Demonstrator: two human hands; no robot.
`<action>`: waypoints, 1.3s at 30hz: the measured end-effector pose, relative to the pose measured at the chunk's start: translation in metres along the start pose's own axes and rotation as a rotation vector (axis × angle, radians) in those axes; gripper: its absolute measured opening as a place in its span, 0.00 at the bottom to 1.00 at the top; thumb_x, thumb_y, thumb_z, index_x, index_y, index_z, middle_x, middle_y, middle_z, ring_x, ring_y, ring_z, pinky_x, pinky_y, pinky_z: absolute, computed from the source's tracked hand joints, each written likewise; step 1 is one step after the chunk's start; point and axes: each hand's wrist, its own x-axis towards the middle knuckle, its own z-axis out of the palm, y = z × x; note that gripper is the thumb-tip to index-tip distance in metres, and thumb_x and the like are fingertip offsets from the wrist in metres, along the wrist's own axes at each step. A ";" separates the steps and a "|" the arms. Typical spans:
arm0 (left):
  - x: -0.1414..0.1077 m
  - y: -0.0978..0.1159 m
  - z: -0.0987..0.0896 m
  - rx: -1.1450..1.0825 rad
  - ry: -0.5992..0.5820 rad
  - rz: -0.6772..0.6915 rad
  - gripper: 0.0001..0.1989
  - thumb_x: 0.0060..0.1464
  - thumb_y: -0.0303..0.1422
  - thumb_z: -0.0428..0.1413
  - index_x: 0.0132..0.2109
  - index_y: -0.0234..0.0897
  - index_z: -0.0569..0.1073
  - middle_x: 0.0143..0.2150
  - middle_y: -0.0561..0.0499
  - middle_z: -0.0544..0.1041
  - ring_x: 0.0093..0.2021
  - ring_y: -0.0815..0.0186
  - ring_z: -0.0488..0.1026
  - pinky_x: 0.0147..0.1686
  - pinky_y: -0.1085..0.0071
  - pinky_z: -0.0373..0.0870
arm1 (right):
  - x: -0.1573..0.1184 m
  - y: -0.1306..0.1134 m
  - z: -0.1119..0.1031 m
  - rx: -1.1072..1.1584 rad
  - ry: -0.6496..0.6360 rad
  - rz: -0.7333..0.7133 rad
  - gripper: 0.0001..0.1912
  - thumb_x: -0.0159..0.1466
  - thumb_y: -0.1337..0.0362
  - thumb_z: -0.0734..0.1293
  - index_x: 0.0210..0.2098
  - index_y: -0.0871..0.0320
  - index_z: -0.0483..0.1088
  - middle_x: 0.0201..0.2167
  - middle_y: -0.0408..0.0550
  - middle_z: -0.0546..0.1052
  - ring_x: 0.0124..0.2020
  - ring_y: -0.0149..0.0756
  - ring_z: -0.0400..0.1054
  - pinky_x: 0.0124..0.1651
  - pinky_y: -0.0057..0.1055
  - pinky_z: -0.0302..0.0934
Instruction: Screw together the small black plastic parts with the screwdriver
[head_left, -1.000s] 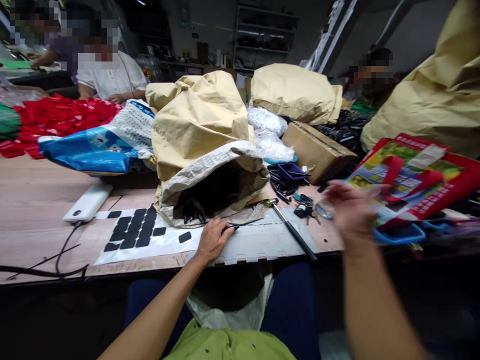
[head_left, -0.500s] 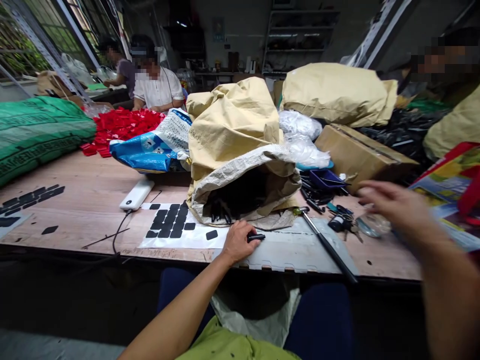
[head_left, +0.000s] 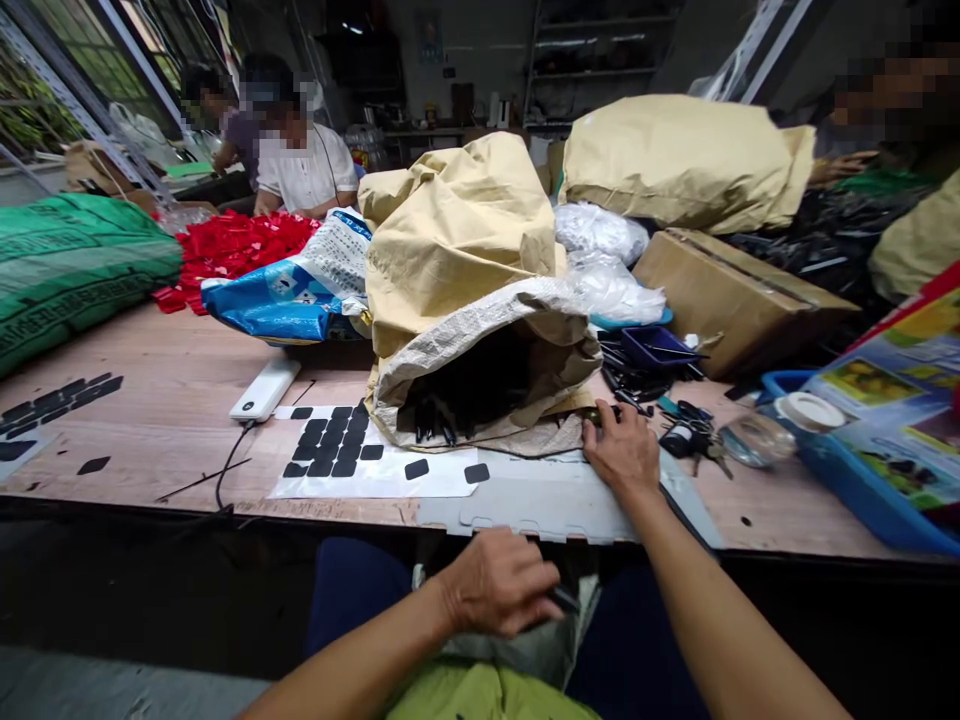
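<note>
My left hand (head_left: pixel 501 583) is closed round a small black part (head_left: pixel 564 598) over my lap, in front of the table edge. On the table, my right hand (head_left: pixel 622 445) has its fingers on the head end of a hammer (head_left: pixel 681 515), beside the open mouth of a sack (head_left: pixel 487 300). Black pieces (head_left: pixel 439 422) show inside the sack mouth. Black rounded stickers (head_left: pixel 330 440) lie in rows on a white sheet (head_left: pixel 390 483), with one sticker (head_left: pixel 476 473) at its right edge.
A white power bank (head_left: pixel 264 392) with a cable lies left of the sheet. Keys (head_left: pixel 709 455), a clear jar (head_left: pixel 756 440) and a blue basket (head_left: pixel 855 490) are at the right. A cardboard box (head_left: pixel 720 295) and red parts (head_left: pixel 240 245) stand further back. People sit behind.
My left hand has moved down off the table with the black part. My right hand has come left from near the jar to the hammer. Another sticker now shows at the sheet's right edge.
</note>
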 end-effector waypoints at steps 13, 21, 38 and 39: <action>-0.020 -0.004 -0.001 -0.108 -0.343 -0.210 0.10 0.61 0.36 0.57 0.48 0.42 0.77 0.40 0.48 0.80 0.38 0.60 0.76 0.36 0.66 0.69 | 0.000 -0.002 -0.002 0.006 -0.001 0.012 0.23 0.70 0.56 0.61 0.62 0.57 0.66 0.54 0.60 0.68 0.49 0.49 0.62 0.45 0.39 0.55; 0.007 -0.120 -0.119 0.356 -0.024 -0.509 0.15 0.53 0.25 0.61 0.48 0.41 0.80 0.49 0.44 0.76 0.49 0.52 0.68 0.49 0.56 0.67 | -0.002 -0.003 0.000 0.010 0.013 0.016 0.23 0.70 0.55 0.61 0.62 0.57 0.67 0.54 0.59 0.68 0.50 0.49 0.62 0.46 0.39 0.55; 0.044 -0.047 -0.028 -0.510 0.140 -0.601 0.10 0.69 0.39 0.48 0.52 0.40 0.66 0.49 0.48 0.74 0.50 0.60 0.72 0.52 0.63 0.67 | -0.051 -0.043 -0.039 1.038 -0.155 -0.039 0.18 0.71 0.54 0.61 0.51 0.57 0.74 0.37 0.49 0.78 0.36 0.37 0.71 0.40 0.31 0.64; 0.043 -0.049 -0.027 -0.513 0.144 -0.601 0.11 0.69 0.39 0.48 0.52 0.40 0.66 0.49 0.48 0.75 0.50 0.60 0.72 0.53 0.62 0.67 | -0.058 -0.049 -0.040 1.147 -0.227 -0.063 0.17 0.72 0.53 0.61 0.50 0.57 0.74 0.35 0.47 0.78 0.34 0.35 0.70 0.37 0.30 0.64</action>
